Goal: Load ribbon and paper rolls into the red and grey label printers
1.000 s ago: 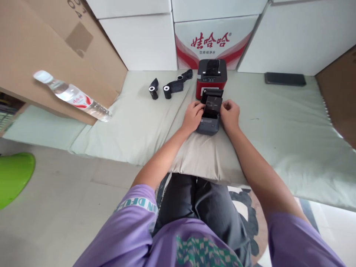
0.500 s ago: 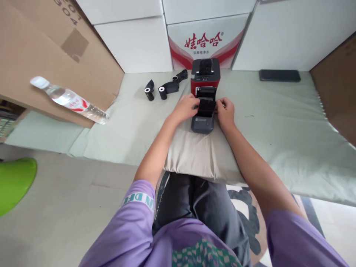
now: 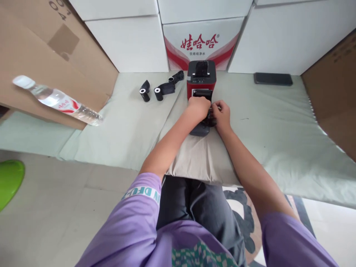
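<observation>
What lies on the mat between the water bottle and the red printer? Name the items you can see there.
In the head view, three black ribbon rolls lie on the pale green mat between the water bottle and the red printer.

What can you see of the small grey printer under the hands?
The small grey printer is a compact dark grey box with rounded corners, plastic by the look of it. It lies flat on the beige cushion, just in front of the red printer. Most of it is hidden: the left hand lies over its top, the right hand touches its right side. Only the near edge and a dark patch between the hands show. Whether its lid is open or closed cannot be told.
</observation>
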Motion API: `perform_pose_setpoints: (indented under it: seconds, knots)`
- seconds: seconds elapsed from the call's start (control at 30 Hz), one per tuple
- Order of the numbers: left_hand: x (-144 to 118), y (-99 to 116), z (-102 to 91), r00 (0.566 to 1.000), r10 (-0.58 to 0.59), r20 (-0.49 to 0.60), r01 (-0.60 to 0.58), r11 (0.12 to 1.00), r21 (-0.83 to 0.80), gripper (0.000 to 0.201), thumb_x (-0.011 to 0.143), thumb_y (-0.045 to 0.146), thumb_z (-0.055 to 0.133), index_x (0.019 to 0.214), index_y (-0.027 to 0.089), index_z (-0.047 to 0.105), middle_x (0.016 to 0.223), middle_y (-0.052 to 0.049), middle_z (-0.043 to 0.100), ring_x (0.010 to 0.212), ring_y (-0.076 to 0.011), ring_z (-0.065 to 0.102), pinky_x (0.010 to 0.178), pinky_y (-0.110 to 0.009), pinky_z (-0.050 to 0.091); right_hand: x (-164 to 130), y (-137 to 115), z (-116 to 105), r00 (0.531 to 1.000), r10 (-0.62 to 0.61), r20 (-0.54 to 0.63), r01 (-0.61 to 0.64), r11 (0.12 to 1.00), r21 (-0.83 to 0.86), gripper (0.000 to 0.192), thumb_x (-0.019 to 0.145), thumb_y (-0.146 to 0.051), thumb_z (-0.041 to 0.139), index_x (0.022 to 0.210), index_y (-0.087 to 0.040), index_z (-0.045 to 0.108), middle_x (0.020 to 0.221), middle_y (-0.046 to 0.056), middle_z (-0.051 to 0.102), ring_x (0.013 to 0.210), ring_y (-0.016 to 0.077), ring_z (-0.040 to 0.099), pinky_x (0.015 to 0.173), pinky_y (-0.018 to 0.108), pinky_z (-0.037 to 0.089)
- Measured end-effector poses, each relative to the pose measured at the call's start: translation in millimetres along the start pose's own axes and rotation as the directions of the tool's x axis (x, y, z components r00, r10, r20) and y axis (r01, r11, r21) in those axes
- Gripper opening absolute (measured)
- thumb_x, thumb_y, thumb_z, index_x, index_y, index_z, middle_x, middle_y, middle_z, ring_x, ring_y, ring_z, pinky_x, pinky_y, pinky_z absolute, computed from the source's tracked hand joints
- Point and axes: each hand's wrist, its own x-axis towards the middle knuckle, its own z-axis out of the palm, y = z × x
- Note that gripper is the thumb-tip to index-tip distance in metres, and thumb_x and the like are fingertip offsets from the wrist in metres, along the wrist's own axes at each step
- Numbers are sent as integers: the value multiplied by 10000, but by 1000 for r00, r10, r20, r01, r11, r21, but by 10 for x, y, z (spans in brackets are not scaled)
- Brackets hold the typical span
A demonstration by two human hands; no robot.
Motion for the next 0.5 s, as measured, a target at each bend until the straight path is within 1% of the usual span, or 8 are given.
perform_pose_setpoints:
  seconds: [0.03,0.07,0.17,0.23,0.3,0.37,0.43,0.5]
  knots:
    - [-12,-44,-12,1000,-11,16,10,999,45,357,820,-58,677,1075,96,873,1148,-236,831,1211,-443,773,1053,-544,605,4,7,-1,1000,-12,-3,11,1000,-8,457,841,-713,678,804,-275,555,728,9,622,661,191,610,644,372,576]
    - [-35,-102,-42,999,4,38,-6,998,64,346,815,-35,699,1058,132,880,1133,-202,842,1192,-418,781,1042,-510,607,8,14,-2,1000,-27,-9,26,999,-19,454,845,-711,679,800,-275,558,734,14,628,676,195,616,649,374,583]
    - [-139,-328,-169,991,119,61,-116,992,-56,322,790,21,732,992,215,892,1061,-107,866,1085,-321,802,981,-403,596,19,26,2,999,-44,-12,44,999,-20,418,852,-670,690,804,-272,574,775,25,647,720,208,639,659,389,607]
    - [-207,-476,-215,984,175,36,-168,974,-155,320,771,19,722,952,224,889,1021,-76,868,1008,-268,801,899,-345,582,20,30,9,1000,-16,-4,16,1000,16,387,843,-633,711,807,-270,583,784,26,651,718,211,651,631,391,608]
    - [-246,-590,-197,984,178,-13,-177,963,-204,318,743,-1,705,904,210,879,986,-70,863,952,-249,794,839,-326,570,12,29,20,1000,8,7,-8,999,50,359,832,-600,733,812,-268,599,796,29,667,714,214,666,614,391,607]
    - [-244,-663,-135,985,167,-38,-171,962,-214,337,730,-9,688,908,209,874,964,-59,857,931,-239,789,828,-317,569,-2,23,30,1000,16,16,-18,997,71,343,830,-589,737,847,-266,624,839,42,706,731,221,689,621,396,613]
    - [-209,-701,-72,985,169,-25,-170,960,-221,369,731,-5,685,959,213,876,969,-49,854,945,-227,791,857,-303,578,-14,14,35,999,27,27,-29,996,89,344,825,-587,730,905,-263,645,906,56,744,761,228,713,637,400,618]
    - [-165,-697,-44,983,181,16,-171,952,-252,397,736,-6,692,1020,200,876,1019,-60,856,991,-230,798,887,-300,587,-19,8,31,999,36,38,-40,994,99,352,814,-576,722,956,-261,657,957,65,763,790,233,729,651,399,619]
